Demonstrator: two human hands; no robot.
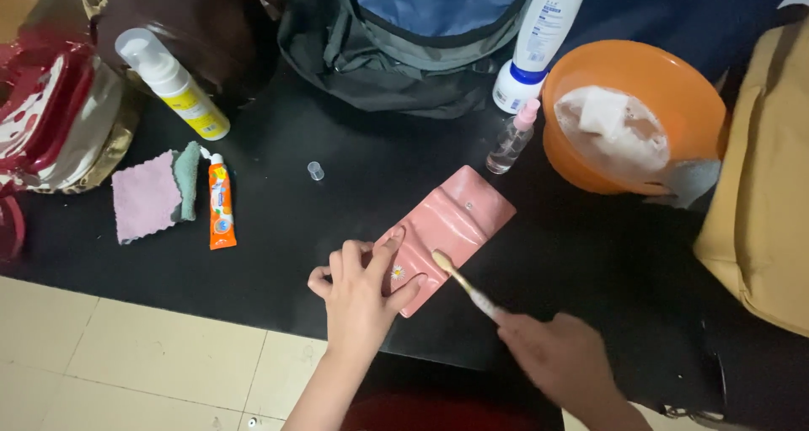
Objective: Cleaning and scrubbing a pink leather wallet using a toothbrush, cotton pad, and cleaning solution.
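While left hand pins wallet; right hand angles toothbrush

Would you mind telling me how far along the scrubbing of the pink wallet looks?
Supplies are laid out: toothpaste tube, cloths, orange basin. In hand: the left hand pins the pink wallet while the right hand holds a toothbrush to it. The cloths lie unused, so wiping seems left.

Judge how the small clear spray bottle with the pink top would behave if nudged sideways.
The spray bottle looks slim and tall on the black table, so it would probably tip rather than slide. Being round, it may then roll toward the orange bowl beside it. It appears to be clear plastic, likely light.
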